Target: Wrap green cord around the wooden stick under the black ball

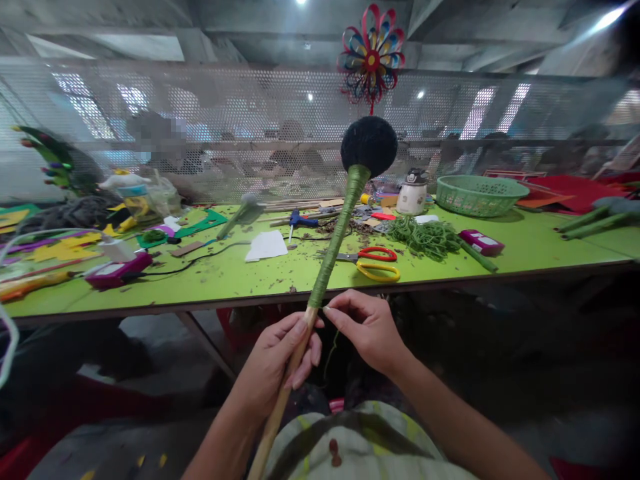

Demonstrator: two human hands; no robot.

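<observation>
My left hand (290, 350) is wrapped round a bare wooden stick (275, 423), held at a slant in front of me. The upper length of the stick is covered in tightly wound green yarn (336, 240), up to a dark, round fuzzy head (369, 147) at its top. Just beside the lower end of the winding, my right hand (367, 330) pinches the green strand between thumb and forefinger. A loose tail of that strand hangs below the fingers.
On the green table (230, 283) lie scissors (377, 262), a pile of green yarn (425, 237), a blue glue gun (300, 220), white paper (267, 245) and two magenta boxes. A green basket (480, 195) and a white jug (412, 193) stand farther back, before a perforated metal screen (280, 113).
</observation>
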